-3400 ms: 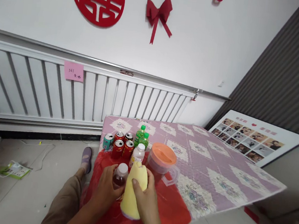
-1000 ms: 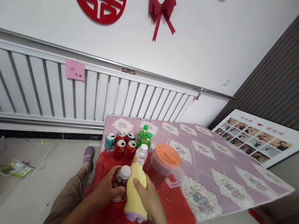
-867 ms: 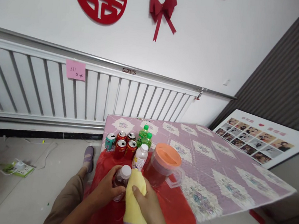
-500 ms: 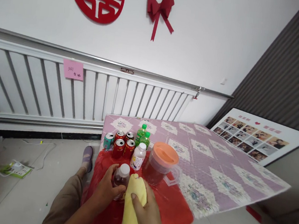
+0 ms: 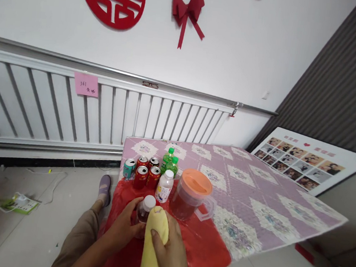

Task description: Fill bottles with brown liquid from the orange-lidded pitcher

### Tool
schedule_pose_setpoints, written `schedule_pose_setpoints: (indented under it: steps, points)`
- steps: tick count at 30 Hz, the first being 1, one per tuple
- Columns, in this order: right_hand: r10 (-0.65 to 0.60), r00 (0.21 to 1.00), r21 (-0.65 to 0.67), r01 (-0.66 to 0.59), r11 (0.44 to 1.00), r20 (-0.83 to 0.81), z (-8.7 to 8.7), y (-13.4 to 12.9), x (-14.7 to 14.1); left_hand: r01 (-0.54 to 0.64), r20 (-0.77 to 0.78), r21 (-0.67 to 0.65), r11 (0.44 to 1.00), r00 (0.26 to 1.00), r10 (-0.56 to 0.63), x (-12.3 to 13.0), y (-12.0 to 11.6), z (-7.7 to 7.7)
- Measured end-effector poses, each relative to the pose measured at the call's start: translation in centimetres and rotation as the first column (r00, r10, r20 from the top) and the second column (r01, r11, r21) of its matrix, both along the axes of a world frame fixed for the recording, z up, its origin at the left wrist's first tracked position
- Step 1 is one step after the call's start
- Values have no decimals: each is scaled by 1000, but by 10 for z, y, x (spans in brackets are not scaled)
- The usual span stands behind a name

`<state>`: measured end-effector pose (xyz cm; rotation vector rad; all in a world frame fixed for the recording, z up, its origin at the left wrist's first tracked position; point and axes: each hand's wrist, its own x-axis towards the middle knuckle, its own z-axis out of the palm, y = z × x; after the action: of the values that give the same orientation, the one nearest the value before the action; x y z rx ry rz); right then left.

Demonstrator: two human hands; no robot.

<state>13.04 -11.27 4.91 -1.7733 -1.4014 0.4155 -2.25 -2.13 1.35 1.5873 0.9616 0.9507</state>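
Note:
My left hand (image 5: 126,226) is wrapped round a clear bottle (image 5: 145,210) with a white cap, standing upright over the red covering (image 5: 206,250). In my right hand (image 5: 175,247) is a folded yellow cloth (image 5: 155,242) with a purple edge, fingers and thumb closed on it. The cloth's upper end is beside the bottle and hides its lower right part; whether they touch I cannot tell. Just behind stands a white-capped bottle with a printed label (image 5: 164,186). To the right of it is a clear pitcher (image 5: 186,201) with an orange lid (image 5: 197,183) and dark reddish contents.
Several red cans (image 5: 141,176) and a teal can (image 5: 129,168) are grouped at the back left, near two green-capped bottles (image 5: 171,166). A purple floral cover (image 5: 262,207) lies on the table. A radiator (image 5: 102,116) runs behind; a power strip (image 5: 20,204) lies on the floor.
My right hand and the yellow cloth have shifted slightly left, and the cloth now overlaps more of the bottle. My left hand keeps its grip on the bottle.

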Motion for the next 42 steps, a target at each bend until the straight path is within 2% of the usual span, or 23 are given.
schedule_pose_setpoints:
  steps: [4, 8, 11, 13, 17, 20, 24, 29, 33, 36, 38, 42]
  points:
    - [4, 997, -21, -2, 1000, 82, 2, -4, -1, -112, -46, 105, 988, 992, 117, 11, -9, -6]
    - [-4, 994, -36, 8, 999, 113, 2, -5, 1, -138, -101, 99, 985, 984, 148, 12, -12, -5]
    - [-11, 992, -36, 15, 999, 126, 0, -5, 2, -50, -53, 49, 998, 997, 52, 6, -4, -5]
    - [-14, 991, -33, 19, 999, 131, -2, -5, 3, 69, 46, 11, 998, 997, -70, 1, 4, -5]
    - [-14, 992, -33, 18, 999, 124, -4, -5, 3, 341, 204, -65, 938, 925, -322, -6, 20, 0]
    - [-3, 993, -44, 8, 999, 117, -4, -5, 3, 405, 169, -73, 911, 906, -389, -8, 25, 8]
    - [-7, 994, -43, 12, 999, 111, -4, -6, 3, 336, 113, -51, 941, 938, -328, -8, 21, 9]
    - [-8, 991, -41, 14, 999, 135, -4, -7, 0, 123, 60, 38, 992, 990, -125, -2, 11, -4]
    - [1, 986, -41, 6, 999, 168, -5, -8, -5, -18, 44, 161, 987, 999, 11, 7, 6, -13]
    - [-5, 985, -41, 12, 999, 174, -6, -7, -6, -92, 63, 137, 986, 994, 84, 13, 2, -17]
    - [-9, 987, -40, 16, 999, 163, -6, -6, -6, -79, 78, 88, 993, 994, 72, 13, -1, -16]
    - [-4, 991, -29, 8, 1000, 137, -5, -3, -2, 78, 155, -21, 997, 985, -74, 6, -4, -11]
